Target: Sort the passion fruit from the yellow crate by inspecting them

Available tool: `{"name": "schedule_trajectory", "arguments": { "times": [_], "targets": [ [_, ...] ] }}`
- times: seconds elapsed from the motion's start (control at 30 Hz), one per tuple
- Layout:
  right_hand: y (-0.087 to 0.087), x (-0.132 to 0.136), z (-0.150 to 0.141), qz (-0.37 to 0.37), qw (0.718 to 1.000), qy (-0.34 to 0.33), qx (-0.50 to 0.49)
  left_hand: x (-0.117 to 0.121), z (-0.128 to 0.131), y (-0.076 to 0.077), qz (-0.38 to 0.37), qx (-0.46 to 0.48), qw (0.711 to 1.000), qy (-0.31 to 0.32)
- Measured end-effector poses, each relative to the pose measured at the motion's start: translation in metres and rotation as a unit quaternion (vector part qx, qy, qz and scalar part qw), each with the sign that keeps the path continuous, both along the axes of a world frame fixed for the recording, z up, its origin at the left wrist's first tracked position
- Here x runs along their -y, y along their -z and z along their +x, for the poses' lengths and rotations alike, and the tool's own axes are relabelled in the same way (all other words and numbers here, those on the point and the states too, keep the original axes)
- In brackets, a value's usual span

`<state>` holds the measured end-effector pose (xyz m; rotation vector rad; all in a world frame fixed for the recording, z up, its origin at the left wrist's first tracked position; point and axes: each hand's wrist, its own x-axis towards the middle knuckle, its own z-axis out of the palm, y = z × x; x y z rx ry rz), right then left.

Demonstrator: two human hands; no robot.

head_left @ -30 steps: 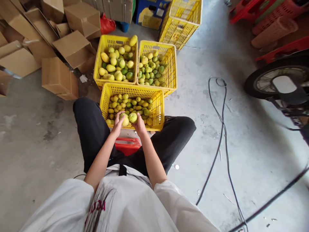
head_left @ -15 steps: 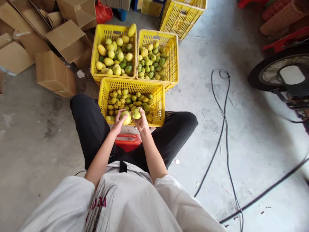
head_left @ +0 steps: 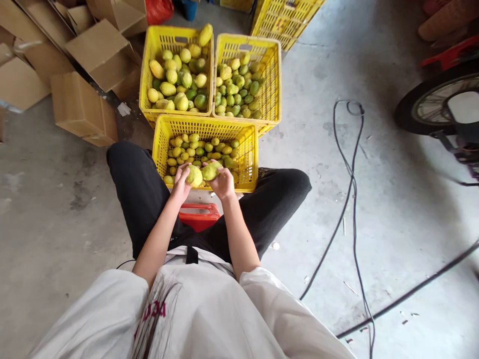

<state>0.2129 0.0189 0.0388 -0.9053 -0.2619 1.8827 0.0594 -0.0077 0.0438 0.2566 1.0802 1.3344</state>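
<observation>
My left hand (head_left: 181,182) is closed around a yellow-green lemon (head_left: 194,176). A second, greener lemon (head_left: 211,171) is gripped in my right hand (head_left: 223,183), close beside the first. Both hands are above the front edge of the nearest yellow plastic crate (head_left: 251,158), between my knees. Inside that crate lie many small yellow and green lemons (head_left: 194,137). Behind it, side by side, are a left crate (head_left: 145,65) of larger yellow and green fruit and a right crate (head_left: 272,80) of mostly green ones.
Cardboard boxes (head_left: 80,109) are heaped at the left. Another yellow crate (head_left: 286,22) stands at the back. A red stool (head_left: 200,215) is beneath me. Black cable (head_left: 354,184) loops over the concrete floor, and a wheel (head_left: 430,102) is at the right.
The lemon in my right hand has turned and shows more of its side. Both lemons are held nearly level, and the view has shifted slightly.
</observation>
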Motion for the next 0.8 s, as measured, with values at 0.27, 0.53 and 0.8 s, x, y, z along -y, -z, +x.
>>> {"name": "schedule_trajectory", "arguments": {
  "times": [0.27, 0.53, 0.8],
  "targets": [
    [-0.002, 0.005, -0.002, 0.003, 0.998, -0.027, 0.054, 0.002, 0.001, -0.002, -0.015, -0.020, 1.000, 0.006],
    [0.003, 0.008, -0.009, 0.009, 0.990, -0.026, 0.141, 0.003, 0.004, -0.002, -0.025, -0.080, 0.996, 0.002],
    [0.001, 0.008, -0.020, 0.008, 0.984, -0.005, 0.176, 0.001, 0.001, 0.005, -0.026, -0.142, 0.989, -0.012]
  ]
}}
